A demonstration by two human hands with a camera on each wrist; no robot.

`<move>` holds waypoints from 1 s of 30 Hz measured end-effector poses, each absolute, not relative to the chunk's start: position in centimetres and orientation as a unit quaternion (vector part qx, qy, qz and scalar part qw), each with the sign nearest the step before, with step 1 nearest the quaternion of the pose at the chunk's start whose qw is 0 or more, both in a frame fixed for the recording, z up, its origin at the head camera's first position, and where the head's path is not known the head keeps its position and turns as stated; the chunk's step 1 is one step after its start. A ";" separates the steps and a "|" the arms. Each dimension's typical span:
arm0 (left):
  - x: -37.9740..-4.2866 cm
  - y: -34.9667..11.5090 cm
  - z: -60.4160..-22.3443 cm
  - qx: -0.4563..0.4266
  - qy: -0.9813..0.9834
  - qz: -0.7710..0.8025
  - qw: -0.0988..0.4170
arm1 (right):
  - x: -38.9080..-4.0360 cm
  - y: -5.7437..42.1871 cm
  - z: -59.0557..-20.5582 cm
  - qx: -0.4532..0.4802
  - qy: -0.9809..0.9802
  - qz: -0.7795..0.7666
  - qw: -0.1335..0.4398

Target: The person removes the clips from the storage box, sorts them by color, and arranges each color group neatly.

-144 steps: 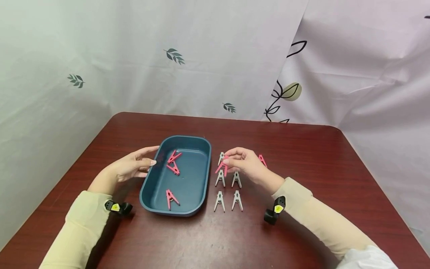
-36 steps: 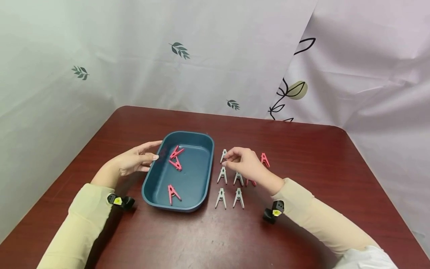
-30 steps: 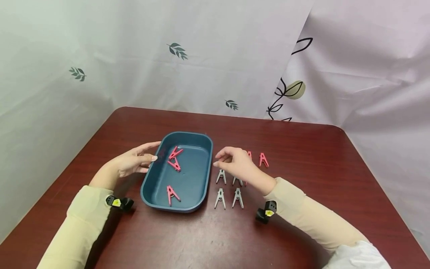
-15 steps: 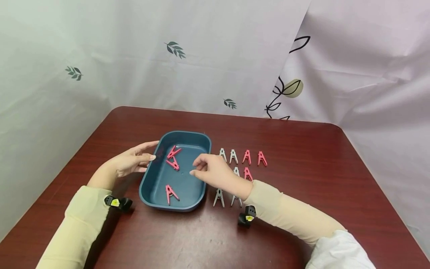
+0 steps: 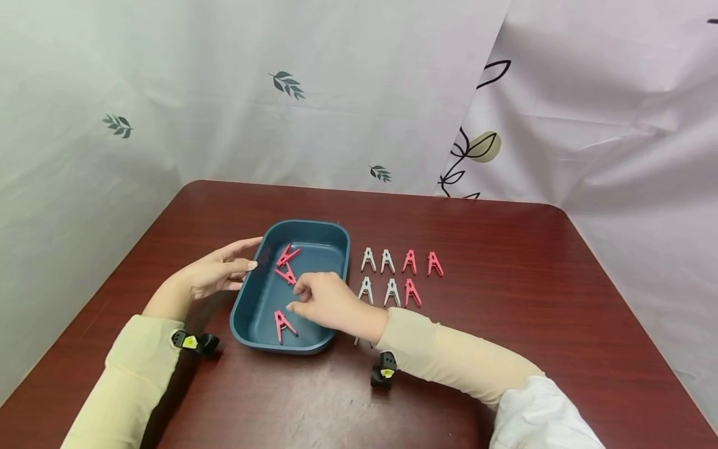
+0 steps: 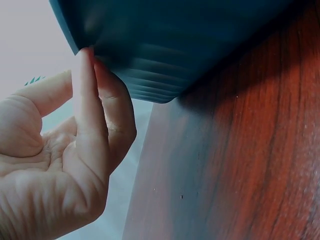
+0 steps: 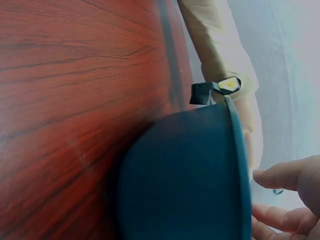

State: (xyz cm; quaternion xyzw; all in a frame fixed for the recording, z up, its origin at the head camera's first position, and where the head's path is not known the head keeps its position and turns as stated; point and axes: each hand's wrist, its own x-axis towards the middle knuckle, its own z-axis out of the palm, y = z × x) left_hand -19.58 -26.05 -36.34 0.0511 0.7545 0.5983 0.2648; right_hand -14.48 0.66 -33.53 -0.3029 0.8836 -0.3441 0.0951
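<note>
A dark blue tray stands on the table with three pink clothespins inside. One pink clothespin lies at the near end, and two others lie close together toward the far left. My left hand holds the tray's left rim, thumb on top; in the left wrist view its fingers touch the outer wall under the edge. Over the tray hangs my right hand, its thumb and fingers apart around nothing, close above the near pink clothespin. The right wrist view shows the thumb beyond the rim.
Right of the tray, grey clothespins and pink clothespins stand in rows on the red-brown table. My right wrist partly hides a front grey clothespin. A pale patterned curtain hangs behind the table.
My right hand held a pink clothespin earlier; it now rests on the table beside the second grey row. The empty hand has moved left over the tray. My left hand stays at the rim.
</note>
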 end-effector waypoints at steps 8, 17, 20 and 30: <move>-19.6 -26.2 -36.7 0.042 0.755 0.601 0.260 | -14.2 -1.8 -34.4 -0.289 0.911 -0.277 0.099; -19.8 -26.2 -36.8 0.045 0.750 0.606 0.260 | -13.9 -3.7 -36.3 -0.290 0.927 -0.225 0.079; -19.8 -26.2 -36.8 0.044 0.751 0.605 0.260 | -13.8 -3.9 -36.5 -0.294 0.933 -0.191 0.077; -19.9 -26.3 -36.8 0.051 0.754 0.600 0.262 | -13.8 -4.5 -37.0 -0.292 0.943 -0.116 0.111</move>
